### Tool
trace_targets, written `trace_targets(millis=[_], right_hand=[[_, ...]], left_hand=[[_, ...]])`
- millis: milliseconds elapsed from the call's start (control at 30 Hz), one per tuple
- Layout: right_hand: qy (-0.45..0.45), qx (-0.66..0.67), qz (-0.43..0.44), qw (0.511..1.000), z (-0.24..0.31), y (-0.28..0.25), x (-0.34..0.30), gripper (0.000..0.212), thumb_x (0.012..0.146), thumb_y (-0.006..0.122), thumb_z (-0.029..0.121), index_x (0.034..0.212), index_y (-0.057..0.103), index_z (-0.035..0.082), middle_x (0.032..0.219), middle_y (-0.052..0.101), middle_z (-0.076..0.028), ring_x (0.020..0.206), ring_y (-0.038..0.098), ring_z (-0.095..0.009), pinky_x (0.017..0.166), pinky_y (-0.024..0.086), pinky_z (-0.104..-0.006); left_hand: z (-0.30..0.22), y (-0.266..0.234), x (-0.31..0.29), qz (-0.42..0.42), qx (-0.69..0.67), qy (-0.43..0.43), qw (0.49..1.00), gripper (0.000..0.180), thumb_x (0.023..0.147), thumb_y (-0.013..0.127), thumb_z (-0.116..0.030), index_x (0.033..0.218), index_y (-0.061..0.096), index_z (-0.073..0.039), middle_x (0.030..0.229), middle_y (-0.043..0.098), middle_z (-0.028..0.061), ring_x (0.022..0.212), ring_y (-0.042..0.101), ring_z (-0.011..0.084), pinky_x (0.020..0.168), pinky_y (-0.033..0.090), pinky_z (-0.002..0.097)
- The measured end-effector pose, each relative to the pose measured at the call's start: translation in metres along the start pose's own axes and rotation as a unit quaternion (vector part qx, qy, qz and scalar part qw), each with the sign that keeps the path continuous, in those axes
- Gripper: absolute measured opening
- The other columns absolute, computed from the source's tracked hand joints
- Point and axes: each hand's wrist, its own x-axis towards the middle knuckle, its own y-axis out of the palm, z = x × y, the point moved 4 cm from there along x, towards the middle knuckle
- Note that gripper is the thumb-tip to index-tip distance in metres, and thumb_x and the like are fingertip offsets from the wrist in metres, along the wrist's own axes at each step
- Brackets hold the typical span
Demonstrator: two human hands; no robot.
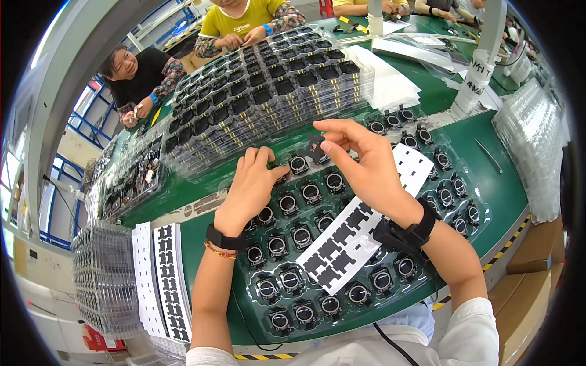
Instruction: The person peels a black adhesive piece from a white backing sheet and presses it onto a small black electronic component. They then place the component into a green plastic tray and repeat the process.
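A clear plastic tray (253,305) lies before me, with rows of round black watch-like parts (311,193) in its pockets. My left hand (251,186) is open over the tray's far edge, fingers apart and bent, one fingertip at a part there. My right hand (369,165) has its thumb and fingers at a small dark, thin piece (315,150), which seems held just above the far row. A white sheet of black cut-out stickers (334,256) lies aslant across the tray, partly under my right wrist. The exact finger contact is hard to see.
Tall stacked trays of black parts (256,91) stand beyond my hands. At left are stacked clear trays (104,280) and more sticker sheets (165,280). Tweezers (488,155) lie at right, near stacked clear trays (531,140). Co-workers (238,27) sit across the green table.
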Motion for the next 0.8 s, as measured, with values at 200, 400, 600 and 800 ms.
trace_targets(millis=[200, 400, 600, 800], right_hand=[[0.016, 0.012, 0.003, 1.0, 0.001, 0.0, -0.002, 0.015, 0.086, 0.057, 0.004, 0.1, 0.06, 0.001, 0.091, 0.064, -0.004, 0.083, 0.059, -0.008, 0.077, 0.047, -0.0244], [0.023, 0.008, -0.015, 1.0, 0.002, 0.001, -0.001, 0.009, 0.085, 0.058, 0.004, 0.094, 0.06, 0.001, 0.09, 0.064, -0.003, 0.081, 0.059, -0.009, 0.075, 0.046, -0.0245], [-0.073, -0.08, -0.045, 0.993, 0.005, -0.003, 0.0, 0.01, 0.083, 0.061, 0.005, 0.093, 0.061, 0.002, 0.085, 0.063, -0.003, 0.077, 0.057, -0.008, 0.07, 0.045, -0.0236], [-0.031, -0.046, -0.028, 0.998, 0.004, 0.001, -0.001, 0.011, 0.082, 0.063, 0.004, 0.092, 0.061, 0.002, 0.083, 0.062, -0.002, 0.072, 0.054, -0.007, 0.067, 0.044, -0.0222]], left_hand=[[-0.011, -0.018, 0.007, -0.092, 0.055, 0.037, 0.993, 0.028, 0.063, 0.065, -0.001, 0.091, 0.062, -0.005, 0.106, 0.049, 0.01, 0.108, 0.042, 0.0274, 0.091, 0.036, 0.0368], [-0.009, -0.021, 0.004, -0.079, 0.053, 0.04, 0.995, 0.026, 0.063, 0.068, -0.004, 0.087, 0.057, -0.003, 0.105, 0.05, 0.0095, 0.11, 0.041, 0.0275, 0.091, 0.037, 0.0379], [-0.003, -0.025, 0.007, -0.047, -0.051, -0.008, 0.998, 0.024, 0.069, 0.068, -0.004, 0.086, 0.051, -0.003, 0.098, 0.051, 0.0098, 0.098, 0.05, 0.0264, 0.08, 0.043, 0.0342], [-0.01, -0.031, 0.008, -0.022, -0.357, -0.097, 0.929, 0.024, 0.072, 0.066, -0.002, 0.087, 0.046, -0.002, 0.093, 0.051, 0.0084, 0.081, 0.056, 0.0226, 0.07, 0.047, 0.032]])
